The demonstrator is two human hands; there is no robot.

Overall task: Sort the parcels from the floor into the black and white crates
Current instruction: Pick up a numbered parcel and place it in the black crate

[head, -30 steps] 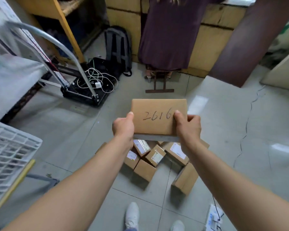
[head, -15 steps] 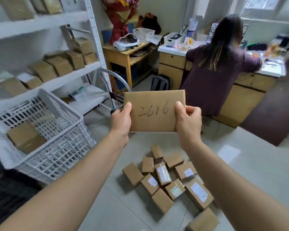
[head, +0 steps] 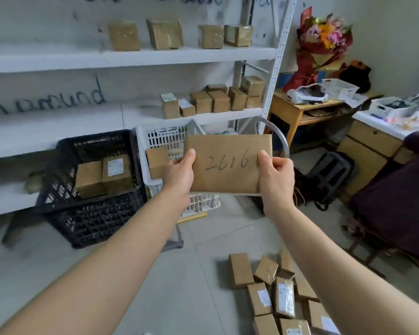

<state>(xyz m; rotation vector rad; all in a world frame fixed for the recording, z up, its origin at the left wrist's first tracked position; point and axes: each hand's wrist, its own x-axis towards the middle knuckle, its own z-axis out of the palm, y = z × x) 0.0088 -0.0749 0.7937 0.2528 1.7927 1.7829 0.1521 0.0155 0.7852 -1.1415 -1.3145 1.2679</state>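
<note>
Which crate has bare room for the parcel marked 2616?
The black crate seems to have bare room behind its two parcels. The white crate holds one parcel at its left wall; the rest is hidden behind the held parcel.

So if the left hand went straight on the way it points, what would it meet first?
Probably the white crate, near the brown box standing in it; depth is unclear.

Left hand (head: 179, 174), right hand (head: 275, 175) grip parcel (head: 228, 163) marked 2616 before white crate (head: 165, 139).
</note>
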